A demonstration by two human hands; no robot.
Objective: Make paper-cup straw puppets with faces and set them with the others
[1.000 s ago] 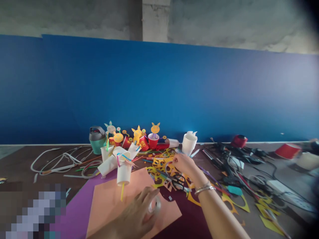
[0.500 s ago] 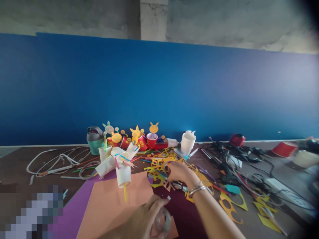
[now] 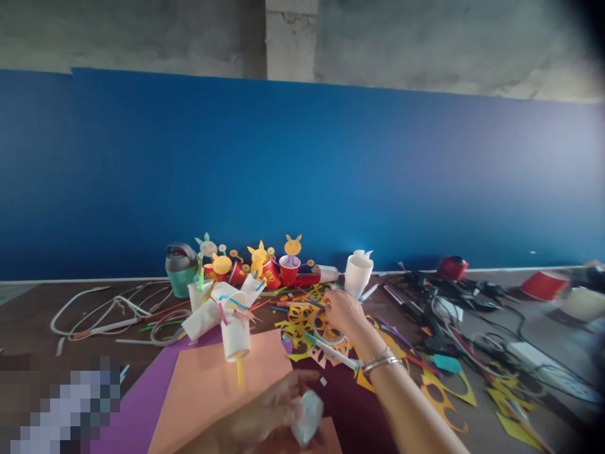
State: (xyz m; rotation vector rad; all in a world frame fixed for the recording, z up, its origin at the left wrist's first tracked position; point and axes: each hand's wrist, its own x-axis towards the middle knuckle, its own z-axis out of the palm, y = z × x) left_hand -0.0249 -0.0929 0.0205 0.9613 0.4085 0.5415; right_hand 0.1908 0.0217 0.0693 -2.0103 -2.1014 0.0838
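Note:
At the bottom centre my left hand (image 3: 278, 407) is closed on a roll of clear tape (image 3: 308, 417), blurred by motion, above orange paper. My right hand (image 3: 344, 310), with a bracelet at the wrist, reaches into cut paper scraps in front of a white paper cup (image 3: 358, 275). Its fingers are bent downward and together; what they hold, if anything, is hidden. Just below that hand lie a clear ring (image 3: 326, 334) and a white marker (image 3: 333, 352). Left of the scraps, a white cup (image 3: 235, 337) with a yellow straw underneath stands among other white cups.
Red cups (image 3: 289, 271) with yellow animal cut-outs line the blue partition (image 3: 293, 164). A teal-grey bottle (image 3: 181, 271) and white cables (image 3: 113, 315) are at left. Dark cables and a power strip (image 3: 551, 369) spread at right. Orange sheets (image 3: 212, 384) cover purple paper.
My right hand has moved forward from the ring and marker, uncovering both, toward the white cup. My left hand has turned the tape roll slightly.

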